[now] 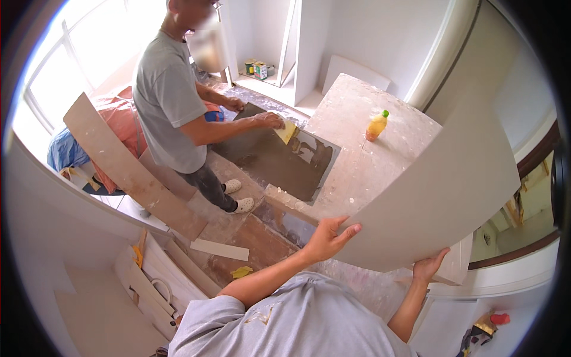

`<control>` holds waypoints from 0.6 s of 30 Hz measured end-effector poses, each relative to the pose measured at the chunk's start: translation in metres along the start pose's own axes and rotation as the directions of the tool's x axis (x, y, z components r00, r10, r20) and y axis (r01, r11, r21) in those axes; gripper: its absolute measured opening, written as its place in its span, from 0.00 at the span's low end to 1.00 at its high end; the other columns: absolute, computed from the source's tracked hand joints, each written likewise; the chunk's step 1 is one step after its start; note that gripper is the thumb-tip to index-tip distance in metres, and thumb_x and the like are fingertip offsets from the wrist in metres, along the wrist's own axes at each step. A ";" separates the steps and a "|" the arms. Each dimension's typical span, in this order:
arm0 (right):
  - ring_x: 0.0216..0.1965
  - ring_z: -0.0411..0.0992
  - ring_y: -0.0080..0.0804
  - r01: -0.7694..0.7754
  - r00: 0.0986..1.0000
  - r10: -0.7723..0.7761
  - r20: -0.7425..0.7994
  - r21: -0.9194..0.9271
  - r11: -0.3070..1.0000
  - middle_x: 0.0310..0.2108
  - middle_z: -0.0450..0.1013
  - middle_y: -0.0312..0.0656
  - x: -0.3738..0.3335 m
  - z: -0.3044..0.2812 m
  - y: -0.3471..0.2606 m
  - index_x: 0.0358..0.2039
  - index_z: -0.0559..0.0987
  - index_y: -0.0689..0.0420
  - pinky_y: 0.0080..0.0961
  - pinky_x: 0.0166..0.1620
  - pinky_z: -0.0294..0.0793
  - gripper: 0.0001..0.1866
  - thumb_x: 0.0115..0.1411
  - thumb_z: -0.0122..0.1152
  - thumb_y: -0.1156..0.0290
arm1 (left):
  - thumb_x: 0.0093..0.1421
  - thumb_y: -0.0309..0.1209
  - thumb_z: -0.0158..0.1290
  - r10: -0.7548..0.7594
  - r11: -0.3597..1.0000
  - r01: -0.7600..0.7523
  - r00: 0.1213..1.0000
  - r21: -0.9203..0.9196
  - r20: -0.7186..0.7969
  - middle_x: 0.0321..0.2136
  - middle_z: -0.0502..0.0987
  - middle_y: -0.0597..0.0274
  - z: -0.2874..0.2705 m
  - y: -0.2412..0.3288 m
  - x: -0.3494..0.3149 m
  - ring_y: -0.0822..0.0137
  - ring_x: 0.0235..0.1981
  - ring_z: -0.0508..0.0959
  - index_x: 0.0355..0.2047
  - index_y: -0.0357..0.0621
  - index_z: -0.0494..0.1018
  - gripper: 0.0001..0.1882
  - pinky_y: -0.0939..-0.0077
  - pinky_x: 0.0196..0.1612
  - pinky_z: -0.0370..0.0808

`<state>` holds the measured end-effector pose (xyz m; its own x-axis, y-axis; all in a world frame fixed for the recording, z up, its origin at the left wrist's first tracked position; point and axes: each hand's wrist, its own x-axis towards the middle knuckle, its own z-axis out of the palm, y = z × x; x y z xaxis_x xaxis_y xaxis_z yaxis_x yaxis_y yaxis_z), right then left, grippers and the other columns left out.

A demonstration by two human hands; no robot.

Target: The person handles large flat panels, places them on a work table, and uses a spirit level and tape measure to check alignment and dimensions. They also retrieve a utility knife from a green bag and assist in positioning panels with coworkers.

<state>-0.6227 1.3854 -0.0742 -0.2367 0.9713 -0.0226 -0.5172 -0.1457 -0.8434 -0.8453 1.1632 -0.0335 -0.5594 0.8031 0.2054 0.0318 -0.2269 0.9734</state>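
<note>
A large, thin, pale grey panel [440,196] stands tilted in front of me at the right, over the end of the work table. My left hand [329,239] grips its near left edge, thumb pointing up and fingers partly hidden behind it. Lower right, my right hand [429,266] supports the bottom edge from beneath, its fingers partly hidden. Across the table, a person in a grey shirt [169,89] draws a yellow spreader [287,132] over a board coated in wet grey paste [262,156]. The coating is patchy near the board's right end.
A yellow bottle with a green cap [376,125] stands on the dusty work table [348,113]. A long board [131,160] leans at the left beside bundled red sheeting [119,113]. Offcuts, including a white strip [220,250], lie on the floor. Small cans [256,68] sit by the shelving.
</note>
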 end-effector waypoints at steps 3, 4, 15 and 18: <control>0.61 0.50 0.34 0.025 0.996 -0.030 0.086 0.059 0.998 0.61 0.52 0.37 0.001 -0.014 0.002 0.61 0.54 0.51 0.34 0.61 0.48 0.36 0.60 0.39 0.41 | 0.60 0.36 0.50 0.041 0.997 -0.043 0.999 0.066 0.034 0.25 0.78 0.58 0.007 0.000 0.000 0.77 0.27 0.74 0.36 0.34 0.74 0.14 0.79 0.31 0.71; 0.61 0.50 0.34 0.009 0.998 -0.013 0.068 0.056 0.998 0.61 0.52 0.37 0.001 -0.018 0.003 0.61 0.54 0.51 0.34 0.61 0.48 0.36 0.60 0.39 0.41 | 0.60 0.34 0.51 0.055 0.993 -0.059 0.998 0.103 0.043 0.24 0.78 0.59 0.009 0.001 0.000 0.79 0.27 0.73 0.36 0.35 0.74 0.13 0.81 0.31 0.70; 0.60 0.52 0.33 0.026 0.996 -0.034 0.083 0.101 0.995 0.60 0.54 0.36 -0.005 -0.042 0.013 0.61 0.55 0.48 0.34 0.60 0.52 0.33 0.61 0.37 0.43 | 0.57 0.34 0.54 0.099 0.980 -0.112 0.991 0.165 0.086 0.25 0.77 0.52 0.021 0.005 -0.003 0.71 0.25 0.75 0.33 0.35 0.74 0.12 0.77 0.29 0.71; 0.60 0.53 0.34 -0.039 0.996 0.027 0.081 0.139 0.990 0.59 0.55 0.36 -0.007 -0.048 0.016 0.61 0.55 0.50 0.34 0.60 0.51 0.32 0.62 0.37 0.43 | 0.56 0.33 0.55 0.022 0.970 -0.047 0.994 0.240 0.104 0.27 0.77 0.49 0.020 0.003 -0.010 0.65 0.27 0.77 0.34 0.35 0.74 0.12 0.74 0.30 0.71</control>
<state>-0.5895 1.3855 -0.1132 -0.3164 0.9486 -0.0024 -0.6171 -0.2077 -0.7590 -0.8230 1.1661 -0.0303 -0.4693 0.8508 0.2364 0.2555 -0.1254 0.9586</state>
